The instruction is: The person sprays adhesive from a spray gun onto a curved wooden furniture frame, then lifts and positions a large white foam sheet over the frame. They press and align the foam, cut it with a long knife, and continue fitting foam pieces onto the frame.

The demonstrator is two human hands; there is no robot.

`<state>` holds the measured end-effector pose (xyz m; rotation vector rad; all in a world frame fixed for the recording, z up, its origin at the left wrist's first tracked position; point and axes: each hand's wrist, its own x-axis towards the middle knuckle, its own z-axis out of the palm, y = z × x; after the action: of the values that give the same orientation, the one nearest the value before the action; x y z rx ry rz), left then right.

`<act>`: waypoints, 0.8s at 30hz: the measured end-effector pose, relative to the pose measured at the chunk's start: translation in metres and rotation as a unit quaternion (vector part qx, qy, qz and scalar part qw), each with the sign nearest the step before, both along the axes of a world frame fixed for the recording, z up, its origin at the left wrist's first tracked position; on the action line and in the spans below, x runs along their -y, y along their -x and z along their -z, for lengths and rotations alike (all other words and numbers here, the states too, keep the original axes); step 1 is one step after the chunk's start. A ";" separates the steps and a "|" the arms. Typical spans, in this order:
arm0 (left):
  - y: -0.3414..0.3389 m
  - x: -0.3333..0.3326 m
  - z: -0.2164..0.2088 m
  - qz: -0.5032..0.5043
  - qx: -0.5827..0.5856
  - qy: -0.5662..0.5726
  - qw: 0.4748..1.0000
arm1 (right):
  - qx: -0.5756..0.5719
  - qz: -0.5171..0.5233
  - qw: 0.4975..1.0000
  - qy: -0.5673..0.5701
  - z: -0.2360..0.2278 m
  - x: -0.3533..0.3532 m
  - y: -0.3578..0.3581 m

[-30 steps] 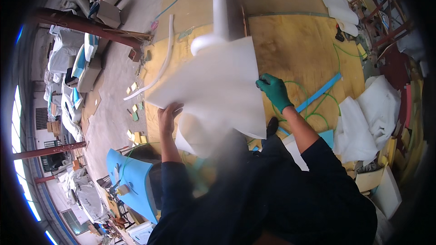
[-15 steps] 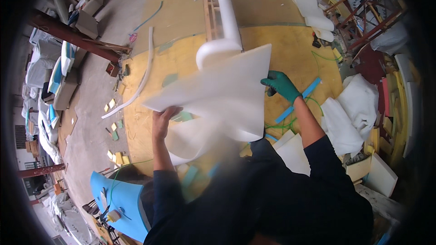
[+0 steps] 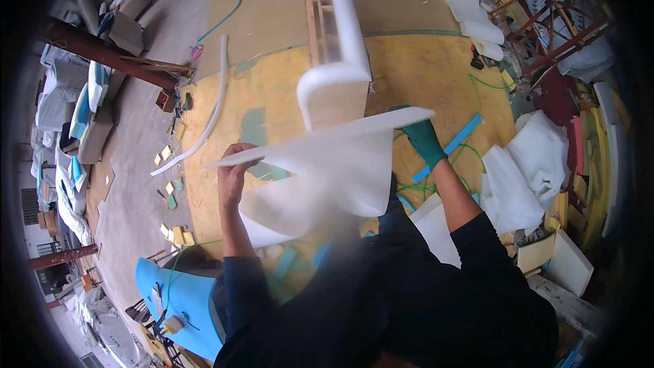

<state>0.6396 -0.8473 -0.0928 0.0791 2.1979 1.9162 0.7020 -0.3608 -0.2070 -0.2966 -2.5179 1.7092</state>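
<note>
A large, thin white sheet [image 3: 361, 163], perhaps foam, is stretched between my hands, its upper edge seen nearly edge-on. My bare left hand [image 3: 236, 163] grips its left corner, thumb and fingers closed on the edge. In a green glove, my right hand [image 3: 424, 138] holds the right end, with some fingers hidden behind the sheet. The lower part of the sheet sags in a curl toward my body. Just beyond it stands a long wooden frame [image 3: 317, 20] with white padding [image 3: 347, 34] wrapped over its side and near end.
Yellowish boards [image 3: 204, 116] lie under the frame. A blue strip [image 3: 446, 150] and a green hose [image 3: 470, 157] lie to the right, near a heap of white padding [image 3: 524, 170]. At lower left is a blue foam-like panel [image 3: 184, 313]. A red-brown post [image 3: 112, 54] stands left.
The sheet's upper edge has tipped down toward me, from showing its broad face to nearly edge-on. Both hands have shifted slightly, the left one leftward, still holding it.
</note>
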 end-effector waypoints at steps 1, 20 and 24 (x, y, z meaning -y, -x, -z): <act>0.003 -0.005 -0.002 -0.016 0.006 -0.012 1.000 | 0.029 -0.008 0.997 0.069 -0.005 -0.001 0.004; 0.045 -0.021 -0.004 -0.077 0.048 -0.006 0.996 | 0.049 -0.072 0.985 0.148 0.011 -0.012 0.047; 0.049 -0.021 -0.006 -0.077 0.041 -0.016 0.996 | 0.035 -0.057 0.988 0.139 0.006 -0.009 0.046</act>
<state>0.5906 -0.8268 -0.0870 -0.1644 2.1766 1.9958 0.6556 -0.3518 -0.2128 -0.2379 -2.3817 2.1345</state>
